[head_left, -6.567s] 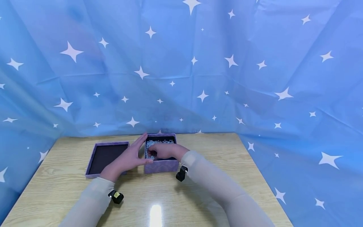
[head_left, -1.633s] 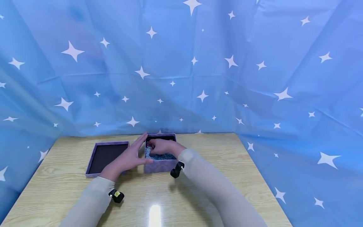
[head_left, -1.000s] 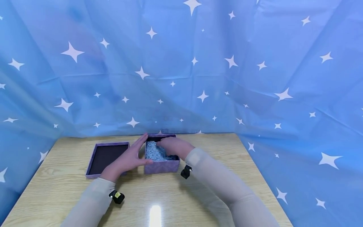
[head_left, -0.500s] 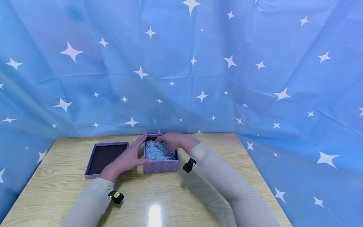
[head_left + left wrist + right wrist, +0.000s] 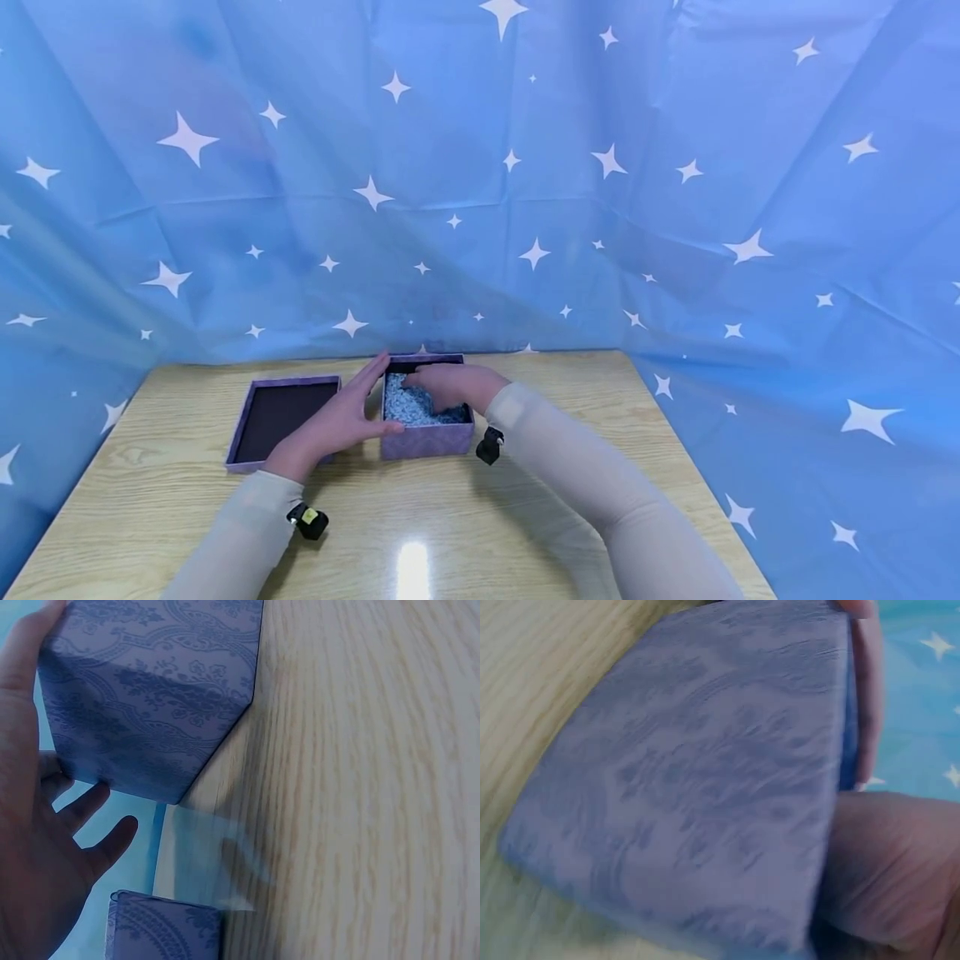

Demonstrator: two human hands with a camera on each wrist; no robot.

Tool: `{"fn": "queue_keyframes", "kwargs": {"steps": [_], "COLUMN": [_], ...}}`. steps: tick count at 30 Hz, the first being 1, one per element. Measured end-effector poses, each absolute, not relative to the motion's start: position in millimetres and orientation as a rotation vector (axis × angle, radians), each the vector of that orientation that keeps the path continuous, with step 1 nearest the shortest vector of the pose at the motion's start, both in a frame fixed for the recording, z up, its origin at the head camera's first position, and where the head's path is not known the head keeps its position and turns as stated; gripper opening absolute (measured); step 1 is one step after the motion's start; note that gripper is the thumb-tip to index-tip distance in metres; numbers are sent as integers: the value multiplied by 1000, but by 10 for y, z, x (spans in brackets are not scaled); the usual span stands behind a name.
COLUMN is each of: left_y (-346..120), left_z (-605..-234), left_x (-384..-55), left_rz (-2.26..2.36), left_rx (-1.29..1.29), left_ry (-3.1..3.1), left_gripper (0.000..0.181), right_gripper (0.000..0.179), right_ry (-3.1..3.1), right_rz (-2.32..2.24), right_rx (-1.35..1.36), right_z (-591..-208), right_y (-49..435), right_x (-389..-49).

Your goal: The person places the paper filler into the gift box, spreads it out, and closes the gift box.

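Head view. One box (image 5: 427, 442), purple outside and dark inside, standing upright near the far edge of a wood-grain table (image 5: 375, 517). Contents: blue shredded filler (image 5: 408, 407), most visible in the box's left part. One shallow tray (image 5: 288, 415), purple-rimmed with a black interior, lying left of the box; I see the left hand (image 5: 337, 421) overlapping its right side. That hand is spread, thumb wide of the straight fingers: thumb at the box's near left corner, fingers reaching toward the far left corner. The right hand (image 5: 456, 386) is lowered into the box from the right, fingers pointing left onto the filler; from my station I cannot tell whether they pinch any. One pale left sleeve (image 5: 240, 533), one pale right sleeve (image 5: 600, 483). One black device with a yellow patch (image 5: 308, 521) at the left wrist. Behind all, a blue backdrop (image 5: 480, 167) with white stars.

Left wrist view. I have two patterned faces of the box at the top, damask-like. Left hand along the left edge, lower fingers separated, one standing apart from the box. A patterned corner of the tray at the bottom.

Right wrist view. One box wall, blurred, fills most of my picture. The right hand lies beyond the rim at right, fingertips hidden.
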State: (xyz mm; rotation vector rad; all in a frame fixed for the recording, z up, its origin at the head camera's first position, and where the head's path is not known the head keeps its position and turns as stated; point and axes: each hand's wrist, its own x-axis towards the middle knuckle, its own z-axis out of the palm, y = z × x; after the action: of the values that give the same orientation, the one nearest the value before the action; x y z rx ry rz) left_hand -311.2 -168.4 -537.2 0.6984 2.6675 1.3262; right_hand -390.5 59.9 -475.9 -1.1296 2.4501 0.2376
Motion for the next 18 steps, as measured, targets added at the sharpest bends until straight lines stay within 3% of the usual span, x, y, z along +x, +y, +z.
{"fn": "queue_keyframes", "kwargs": {"steps": [9, 18], "left_y": [-1688, -1695], "left_z": [-5371, -5379], "left_x": [-3111, -3120], "left_rz": [1335, 1344], "left_rx": [710, 716], "left_ry": [2670, 2655], "left_gripper": [123, 119], "right_gripper": [81, 70], "right_ry": [2532, 2488], "right_rz": [79, 198], "right_rx": [-1160, -1271], "right_z": [-4612, -4847], "right_y": [558, 521], "right_x": [-3788, -3824]}}
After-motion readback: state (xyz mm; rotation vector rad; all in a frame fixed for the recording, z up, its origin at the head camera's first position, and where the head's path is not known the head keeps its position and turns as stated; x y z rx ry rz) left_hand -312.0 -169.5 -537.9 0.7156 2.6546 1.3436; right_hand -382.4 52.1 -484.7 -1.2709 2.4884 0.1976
